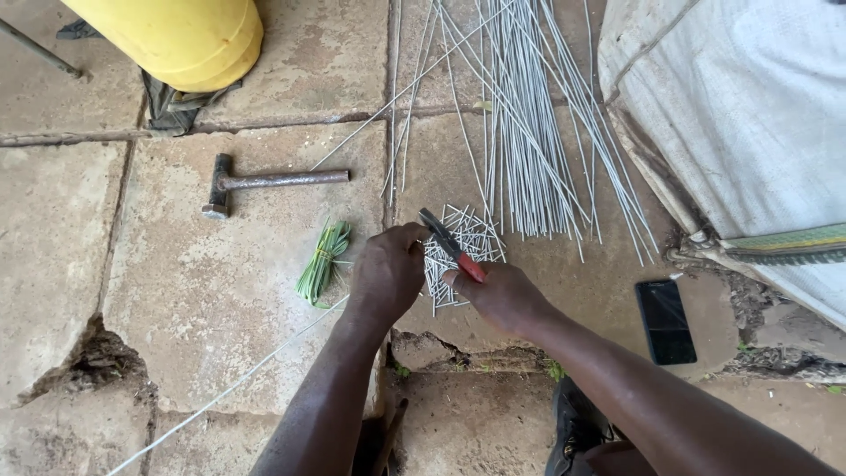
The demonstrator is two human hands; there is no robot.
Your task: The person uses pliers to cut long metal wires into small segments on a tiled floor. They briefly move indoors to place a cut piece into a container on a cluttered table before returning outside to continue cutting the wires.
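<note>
We count one rusty steel hammer [264, 182] and one red-handled pair of pliers [451, 246]. We also count one black flat phone [665, 322] and one yellow plastic drum [181, 35].

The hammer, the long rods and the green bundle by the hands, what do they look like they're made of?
Hammer: seemingly all metal, dull, brownish, rusty-looking head and handle. Long rods: probably steel wire, pale grey, matte, thin and straight, maybe galvanised. Green bundle: flat strips tied together, possibly plastic strapping or leaf; the look leaves it open.
</note>
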